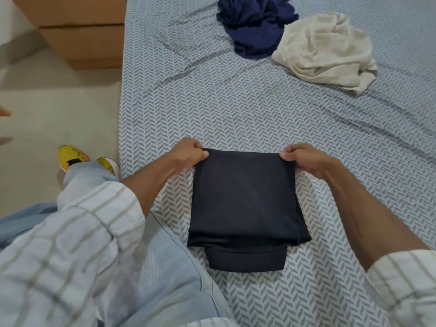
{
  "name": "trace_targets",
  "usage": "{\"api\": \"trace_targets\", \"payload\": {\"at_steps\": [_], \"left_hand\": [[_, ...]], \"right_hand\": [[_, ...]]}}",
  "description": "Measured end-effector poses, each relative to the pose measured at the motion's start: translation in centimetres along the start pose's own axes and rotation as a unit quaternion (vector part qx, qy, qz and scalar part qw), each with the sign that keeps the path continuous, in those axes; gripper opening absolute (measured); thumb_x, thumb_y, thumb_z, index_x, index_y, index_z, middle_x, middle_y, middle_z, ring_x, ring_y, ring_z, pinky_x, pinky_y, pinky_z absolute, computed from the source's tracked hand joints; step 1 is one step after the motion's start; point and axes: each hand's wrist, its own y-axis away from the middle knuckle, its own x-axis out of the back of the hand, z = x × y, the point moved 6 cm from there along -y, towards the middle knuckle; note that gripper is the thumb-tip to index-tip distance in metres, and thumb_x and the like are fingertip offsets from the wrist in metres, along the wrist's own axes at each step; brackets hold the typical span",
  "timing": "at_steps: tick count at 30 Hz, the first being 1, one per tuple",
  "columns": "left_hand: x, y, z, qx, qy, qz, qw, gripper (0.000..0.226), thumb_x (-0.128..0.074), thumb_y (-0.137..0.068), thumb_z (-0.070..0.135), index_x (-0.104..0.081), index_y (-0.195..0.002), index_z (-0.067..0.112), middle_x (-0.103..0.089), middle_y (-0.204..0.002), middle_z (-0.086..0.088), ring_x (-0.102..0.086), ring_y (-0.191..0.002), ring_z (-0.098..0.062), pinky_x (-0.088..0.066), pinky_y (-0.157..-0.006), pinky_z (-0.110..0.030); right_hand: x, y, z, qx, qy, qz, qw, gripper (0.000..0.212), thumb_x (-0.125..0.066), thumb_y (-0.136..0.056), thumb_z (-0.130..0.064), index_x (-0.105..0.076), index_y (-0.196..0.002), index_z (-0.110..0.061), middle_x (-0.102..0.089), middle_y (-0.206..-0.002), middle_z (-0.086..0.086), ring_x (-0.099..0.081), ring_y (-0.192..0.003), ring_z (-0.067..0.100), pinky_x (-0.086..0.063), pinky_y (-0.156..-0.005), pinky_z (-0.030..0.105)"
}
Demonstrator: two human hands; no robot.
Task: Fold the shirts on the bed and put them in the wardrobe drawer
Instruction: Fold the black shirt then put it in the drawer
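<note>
- black shirt (245, 199) lies on the bed (236, 102) near its front edge, folded into a compact rectangle, a smaller folded flap poking out from under the near edge
- left hand (188, 154) pinches the far left corner of the top layer, fingers curled on the cloth
- right hand (304, 159) pinches the far right corner the same way, both hands level with each other
- step looks like the last fold or squaring up of this shirt; far edge held taut between the two hands
- next move probably calls for laying that edge flat and aligned with the layers under it, then lifting the whole stack from below so it does not fall open on the way to the drawer
- navy shirt (254, 22) crumpled at the far side of the bed, not folded
- cream shirt (325, 53) crumpled just beside it, touching, also not folded
- so roughly one of three near done, two to go
- brown wooden furniture (82, 31) stands left of the bed on the floor (59, 102), may be the wardrobe drawers, cannot tell
- person wears striped sleeves, light jeans, yellow shoes (73, 159)
</note>
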Motion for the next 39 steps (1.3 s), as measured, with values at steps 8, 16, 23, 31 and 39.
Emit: {"api": "trace_targets", "payload": {"at_steps": [8, 16, 23, 31, 39], "left_hand": [[-1.1, 1.2, -2.3, 0.102, 0.18, -0.115, 0.972, 0.029, -0.076, -0.086, 0.005, -0.069, -0.114, 0.004, -0.075, -0.089, -0.008, -0.068, -0.072, -0.015, -0.053, -0.082, -0.032], [-1.8, 3.3, -3.1, 0.06, 0.126, -0.136, 0.981, 0.034, -0.083, -0.082, 0.017, -0.07, -0.112, 0.008, -0.076, -0.077, -0.003, -0.071, -0.066, -0.013, -0.058, -0.064, -0.03], [-4.0, 5.9, -5.2, 0.087, -0.048, -0.114, 0.988, 0.04, -0.093, -0.063, 0.026, -0.075, -0.094, 0.007, -0.077, -0.088, -0.009, -0.069, -0.074, -0.015, -0.057, -0.068, -0.028], [-5.3, 8.7, -5.4, 0.066, 0.303, -0.137, 0.941, 0.041, -0.073, -0.081, -0.009, -0.067, -0.12, 0.004, -0.075, -0.112, -0.009, -0.072, -0.105, -0.025, -0.058, -0.088, -0.038], [-1.5, 8.0, -2.8, 0.066, 0.312, -0.14, 0.937, 0.035, -0.071, -0.082, -0.011, -0.07, -0.114, 0.004, -0.075, -0.11, -0.012, -0.072, -0.104, -0.027, -0.059, -0.086, -0.038]], "right_hand": [[-1.1, 0.9, 1.8, -0.045, -0.077, -0.039, 0.995, 0.026, -0.082, -0.081, -0.016, -0.073, -0.103, -0.004, -0.077, -0.102, 0.008, -0.071, -0.103, 0.025, -0.054, -0.1, 0.041], [-2.1, 4.2, 2.0, 0.001, -0.094, -0.032, 0.995, 0.036, -0.084, -0.076, -0.015, -0.073, -0.111, -0.013, -0.077, -0.103, 0.005, -0.075, -0.094, 0.019, -0.059, -0.082, 0.031], [-4.2, 6.7, 6.1, -0.066, 0.082, -0.009, 0.994, 0.041, -0.094, -0.059, -0.031, -0.076, -0.093, -0.018, -0.078, -0.091, -0.005, -0.073, -0.088, 0.015, -0.057, -0.09, 0.038], [-5.3, 10.0, 4.6, -0.028, -0.205, -0.129, 0.97, 0.038, -0.07, -0.085, 0.0, -0.064, -0.122, -0.005, -0.073, -0.117, 0.011, -0.07, -0.108, 0.027, -0.054, -0.093, 0.041], [-4.5, 8.9, -0.5, -0.01, -0.181, -0.159, 0.971, 0.04, -0.069, -0.083, 0.006, -0.066, -0.12, -0.006, -0.074, -0.115, 0.011, -0.072, -0.104, 0.027, -0.057, -0.086, 0.039]]}}
